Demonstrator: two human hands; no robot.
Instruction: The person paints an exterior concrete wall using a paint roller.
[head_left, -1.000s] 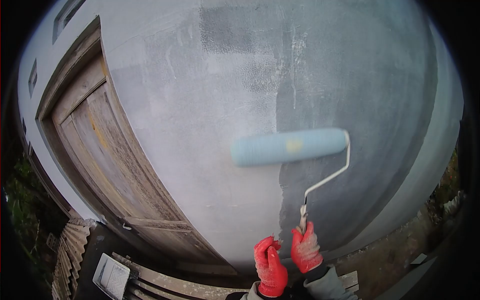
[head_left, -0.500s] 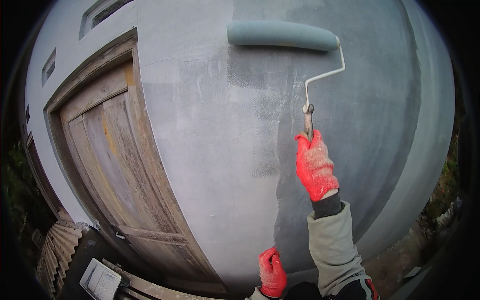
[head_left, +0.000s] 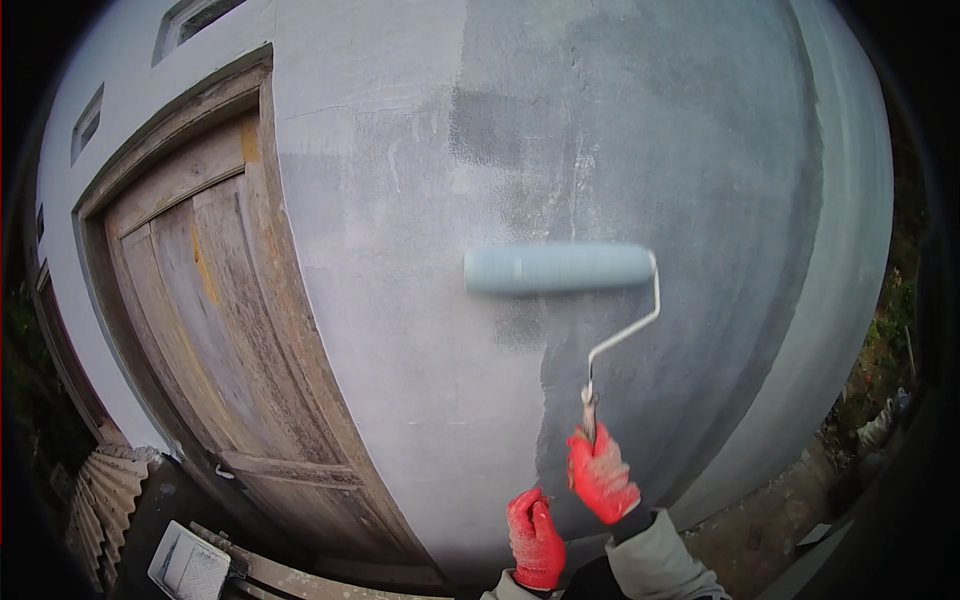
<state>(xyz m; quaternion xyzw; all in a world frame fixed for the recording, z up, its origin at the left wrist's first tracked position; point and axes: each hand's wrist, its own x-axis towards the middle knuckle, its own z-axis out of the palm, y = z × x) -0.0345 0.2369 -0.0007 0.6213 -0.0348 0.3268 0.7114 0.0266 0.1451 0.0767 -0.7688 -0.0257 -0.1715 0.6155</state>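
Observation:
My right hand (head_left: 604, 478), in a red work glove, is wrapped round the handle of a paint roller (head_left: 560, 270). Its light blue sleeve lies level against the wall (head_left: 400, 300), slightly blurred, across the border between pale and darker grey paint. A bent white wire frame joins sleeve and handle. Lower and to the left, my left hand (head_left: 536, 545) wears a matching glove, fingers curled closed near the foot of the wall. Whatever may be in those fingers is too small to make out.
A weathered wooden door (head_left: 220, 310) in its frame stands to the left. At lower left a white paint tray (head_left: 190, 565) rests by a wooden plank (head_left: 300, 585), near corrugated sheeting (head_left: 105, 500). Plants and rubble (head_left: 880, 420) lie beyond the wall's right edge.
The roller has come down the wall from near the top to mid-height, my right hand lowering with it. My left hand has stayed nearly in place.

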